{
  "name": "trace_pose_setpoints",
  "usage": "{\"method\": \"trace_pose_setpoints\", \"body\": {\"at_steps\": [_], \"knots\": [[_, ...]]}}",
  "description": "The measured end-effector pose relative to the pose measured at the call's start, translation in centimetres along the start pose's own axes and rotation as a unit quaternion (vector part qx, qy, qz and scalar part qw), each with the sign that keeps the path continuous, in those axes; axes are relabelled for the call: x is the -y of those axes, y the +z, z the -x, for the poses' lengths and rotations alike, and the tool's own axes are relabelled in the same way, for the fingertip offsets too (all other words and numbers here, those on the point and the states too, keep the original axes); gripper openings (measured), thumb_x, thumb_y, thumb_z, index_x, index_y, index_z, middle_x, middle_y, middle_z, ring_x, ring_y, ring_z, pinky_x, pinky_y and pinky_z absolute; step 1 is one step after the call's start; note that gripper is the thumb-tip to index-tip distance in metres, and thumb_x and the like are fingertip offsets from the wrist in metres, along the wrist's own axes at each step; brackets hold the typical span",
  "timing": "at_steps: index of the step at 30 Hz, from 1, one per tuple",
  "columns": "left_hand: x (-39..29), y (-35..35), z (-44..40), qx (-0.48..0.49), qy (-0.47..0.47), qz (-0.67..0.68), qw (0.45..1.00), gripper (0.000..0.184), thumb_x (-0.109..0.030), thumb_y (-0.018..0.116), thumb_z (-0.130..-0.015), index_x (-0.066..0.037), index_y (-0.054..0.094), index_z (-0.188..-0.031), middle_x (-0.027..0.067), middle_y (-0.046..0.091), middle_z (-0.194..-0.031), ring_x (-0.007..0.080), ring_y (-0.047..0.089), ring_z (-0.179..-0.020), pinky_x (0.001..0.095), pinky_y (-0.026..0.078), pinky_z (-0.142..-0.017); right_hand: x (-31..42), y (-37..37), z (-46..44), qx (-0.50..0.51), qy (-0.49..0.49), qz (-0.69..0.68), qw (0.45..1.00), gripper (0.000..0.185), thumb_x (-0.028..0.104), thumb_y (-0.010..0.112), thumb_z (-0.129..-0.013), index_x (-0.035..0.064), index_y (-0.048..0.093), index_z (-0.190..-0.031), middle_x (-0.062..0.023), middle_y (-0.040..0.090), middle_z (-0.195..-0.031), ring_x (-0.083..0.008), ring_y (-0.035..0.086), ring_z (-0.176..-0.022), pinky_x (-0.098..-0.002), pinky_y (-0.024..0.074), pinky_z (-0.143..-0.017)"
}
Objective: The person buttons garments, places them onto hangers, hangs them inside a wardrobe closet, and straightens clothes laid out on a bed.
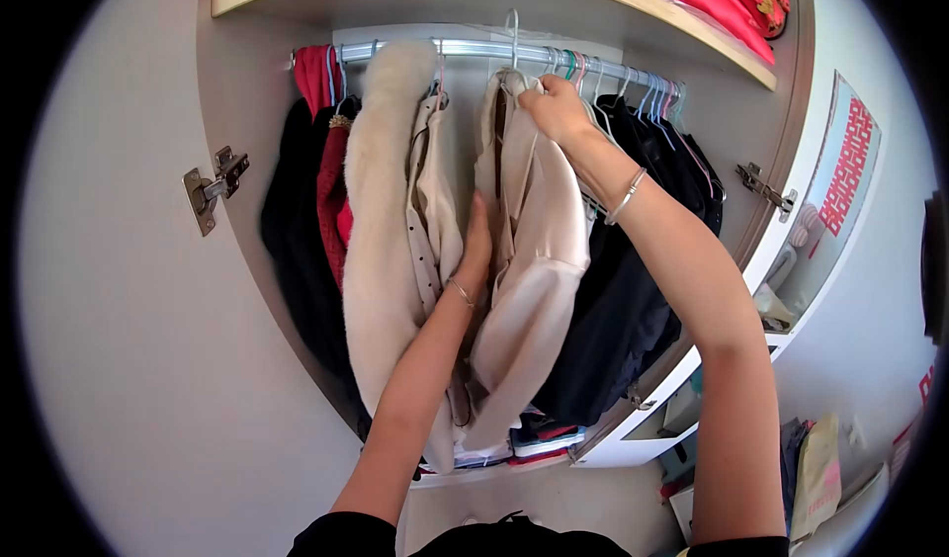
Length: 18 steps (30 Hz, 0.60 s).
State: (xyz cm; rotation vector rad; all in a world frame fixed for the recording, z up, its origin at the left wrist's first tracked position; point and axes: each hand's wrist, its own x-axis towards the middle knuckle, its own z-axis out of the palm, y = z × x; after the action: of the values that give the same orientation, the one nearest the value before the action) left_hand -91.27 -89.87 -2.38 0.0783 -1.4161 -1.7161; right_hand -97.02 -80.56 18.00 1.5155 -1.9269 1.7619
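Hanging midway along the rail (pixel 473 50), the pale satin jacket (pixel 539 280) seems soft, slippery and fairly light, best held near its top, where the right hand (pixel 559 110) grips it, while the left hand (pixel 477 233) reaches, open, along its left side.

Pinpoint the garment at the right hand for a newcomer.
In the open wardrobe, find the middle of the metal rail. The right hand holds the pale satiny garment there by its top. Its smooth sheen separates it from the fluffy cream coat and dark clothes nearby.
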Motion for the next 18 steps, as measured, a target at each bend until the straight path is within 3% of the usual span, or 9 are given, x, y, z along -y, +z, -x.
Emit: {"method": "trace_pose_setpoints", "body": {"at_steps": [6,9,16,18], "knots": [[-0.2,-4.3,-1.1,-0.069,-0.012,-0.023,0.997,0.074,-0.057,0.024,-0.093,-0.004,0.015,-0.144,0.0100,0.014,-0.151,0.0206,0.013,-0.139,0.0355,0.010,-0.111,-3.9,3.2,-4.9,-0.055,0.019,0.054,0.997,0.045,0.019,0.058,-0.076,-0.0085,0.056,-0.112,-0.0278,0.060,-0.107,-0.0360,0.057,-0.105,-0.0372,0.0428,-0.089],[-0.5,-6.2,-0.9,-0.096,-0.016,-0.064,0.993,0.075,-0.059,0.023,-0.092,-0.005,0.016,-0.144,0.0102,0.016,-0.150,0.0212,0.014,-0.138,0.0390,0.010,-0.110,-4.9,3.9,-6.5,-0.005,0.053,0.031,0.998,0.044,0.020,0.058,-0.076,-0.0076,0.057,-0.110,-0.0276,0.060,-0.106,-0.0359,0.058,-0.104,-0.0373,0.0428,-0.089],[-0.5,-6.6,-0.5,-0.076,-0.033,-0.114,0.990,0.077,-0.063,0.022,-0.091,-0.006,0.020,-0.143,0.0107,0.020,-0.150,0.0227,0.016,-0.138,0.0470,0.011,-0.110,-9.3,6.9,-6.9,0.010,0.046,0.032,0.998,0.040,0.023,0.061,-0.075,-0.0059,0.061,-0.103,-0.0270,0.060,-0.105,-0.0369,0.058,-0.102,-0.0366,0.0427,-0.088],[0.3,-6.7,-0.8,-0.061,-0.048,-0.099,0.992,0.076,-0.061,0.023,-0.091,-0.006,0.021,-0.143,0.0104,0.021,-0.149,0.0233,0.018,-0.138,0.0441,0.013,-0.110,-11.0,7.2,-6.5,0.042,0.043,-0.025,0.998,0.041,0.031,0.057,-0.084,-0.0039,0.059,-0.105,-0.0163,0.062,-0.098,-0.0229,0.059,-0.087,-0.0359,0.0452,-0.076]]}}
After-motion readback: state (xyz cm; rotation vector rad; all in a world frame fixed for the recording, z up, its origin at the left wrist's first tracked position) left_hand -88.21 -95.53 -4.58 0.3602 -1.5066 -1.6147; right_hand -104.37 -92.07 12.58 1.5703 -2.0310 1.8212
